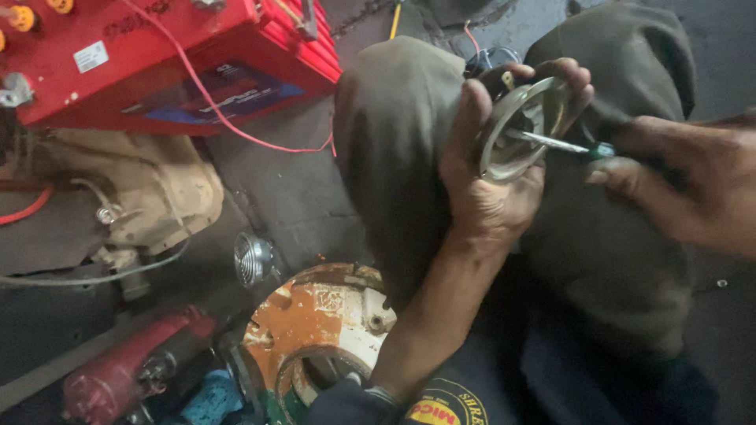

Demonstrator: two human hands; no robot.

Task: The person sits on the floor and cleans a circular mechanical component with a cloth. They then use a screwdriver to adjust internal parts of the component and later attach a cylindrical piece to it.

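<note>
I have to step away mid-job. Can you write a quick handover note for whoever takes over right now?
Left hand: grips the round metal housing, held up over the knees.
Right hand: holds the screwdriver, tip inside the housing.
Done: cannot tell from here.
Left: whatever the screwdriver is working on inside the housing; the tip is hidden.
Nearby: red battery and orange hub on the floor.

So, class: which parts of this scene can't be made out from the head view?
- Screwdriver tip: hidden inside the round metal housing.
- Right hand: wrist cut off by the frame's right edge.
- Red battery: top cut off by the upper edge.
- Housing's back: covered by left hand.
</note>
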